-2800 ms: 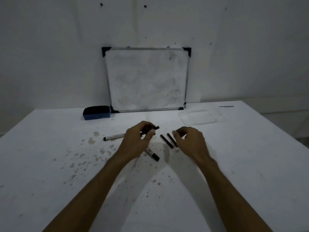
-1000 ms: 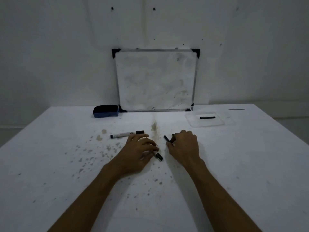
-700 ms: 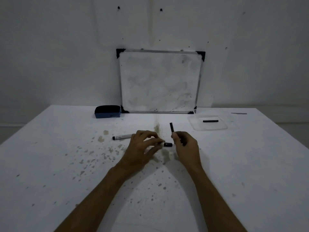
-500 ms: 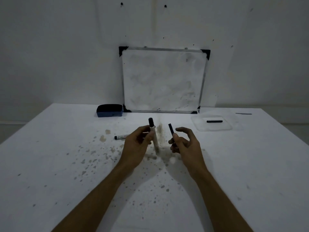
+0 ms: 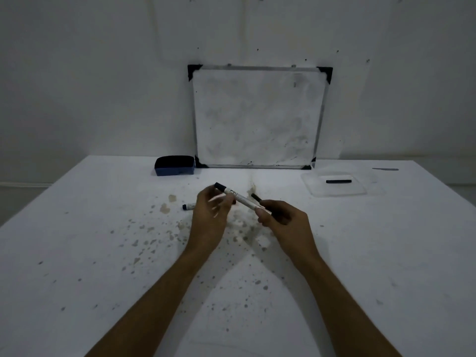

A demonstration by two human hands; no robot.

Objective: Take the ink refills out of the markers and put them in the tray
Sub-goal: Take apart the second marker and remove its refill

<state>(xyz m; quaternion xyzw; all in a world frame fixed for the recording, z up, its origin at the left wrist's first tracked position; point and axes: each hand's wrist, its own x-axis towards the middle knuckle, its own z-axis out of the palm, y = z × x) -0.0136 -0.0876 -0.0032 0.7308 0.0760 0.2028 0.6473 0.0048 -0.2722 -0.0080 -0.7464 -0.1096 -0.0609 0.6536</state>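
Both hands are raised just above the middle of the table. My left hand (image 5: pixel 210 217) holds a white marker (image 5: pixel 238 198) with a black cap; it slants down to the right. My right hand (image 5: pixel 284 221) pinches the marker's lower end and also keeps a short black ink refill (image 5: pixel 256 197), whose tip sticks up past the fingers. A second marker (image 5: pixel 188 206) lies on the table, partly hidden behind my left hand. The clear tray (image 5: pixel 313 188) sits at the back right with one black refill (image 5: pixel 338 181) in it.
A whiteboard (image 5: pixel 257 117) leans on the wall at the back of the white table (image 5: pixel 103 253). A blue eraser (image 5: pixel 174 165) sits to its left. A thin grey object (image 5: pixel 385 169) lies at the far right. Ink spots speckle the table.
Both hands lifted off the table, the left with a marker, the right with a refill. The marker went from upright to slanted, and my right hand now grips its lower end.
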